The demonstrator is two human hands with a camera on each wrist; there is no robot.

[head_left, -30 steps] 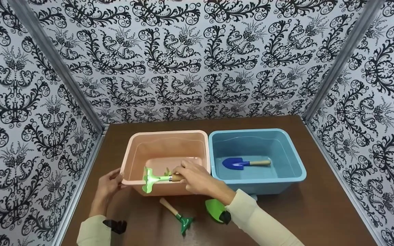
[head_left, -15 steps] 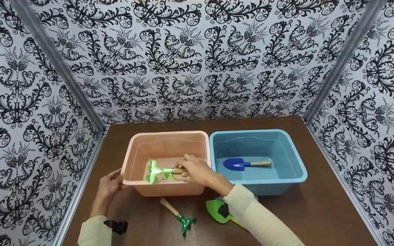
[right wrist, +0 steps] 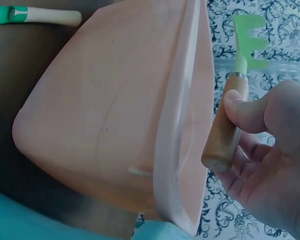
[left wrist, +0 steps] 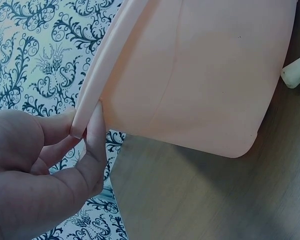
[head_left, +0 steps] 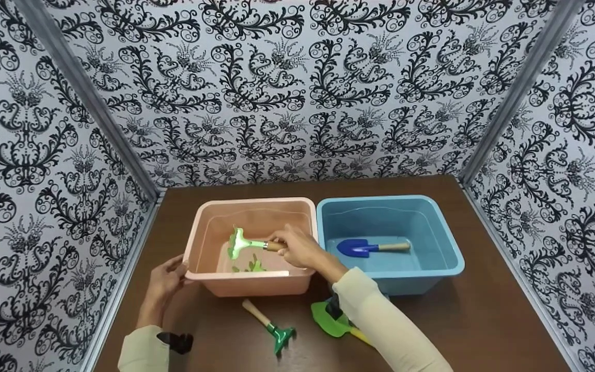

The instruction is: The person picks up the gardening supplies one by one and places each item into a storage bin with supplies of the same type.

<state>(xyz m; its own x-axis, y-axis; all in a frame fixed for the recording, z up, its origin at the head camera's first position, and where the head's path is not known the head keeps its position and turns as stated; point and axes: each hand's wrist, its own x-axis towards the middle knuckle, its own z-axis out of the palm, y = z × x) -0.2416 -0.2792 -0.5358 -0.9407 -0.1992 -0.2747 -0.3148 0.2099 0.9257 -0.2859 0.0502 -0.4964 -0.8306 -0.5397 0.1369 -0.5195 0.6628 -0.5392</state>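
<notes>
**Right hand (head_left: pixel 297 249) holds a light-green metal rake with a round wooden handle (head_left: pixel 250 243) above a rectangular peach plastic bin (head_left: pixel 256 285)**

The right forearm reaches in from the lower right, the hand palm-down in the head view, with thumb and fingers closed on the rake's handle. The left hand (head_left: pixel 166 278) is at the bin's near left corner, pinching the rim between thumb and fingers.

The rake lies over the bin's opening, its head toward the left and its handle toward the right. The head is glossy, with blunt, broad teeth; a silvery collar joins it to the pale brown handle, whose rounded end shows in the right wrist view.

Below it, a light-green toothed piece (head_left: pixel 255 265) lies in the bin, partly hidden by the near wall. A rectangular blue plastic bin (head_left: pixel 406 285) sits just beside, holding a blue trowel with a wooden handle (head_left: pixel 359 249). Nearer on the brown table (head_left: pixel 215 330) lie a dark-green tool with a wooden handle (head_left: pixel 271 327) and a light-green shovel with a yellow handle (head_left: pixel 328 321), partly covered by the right arm.
</notes>
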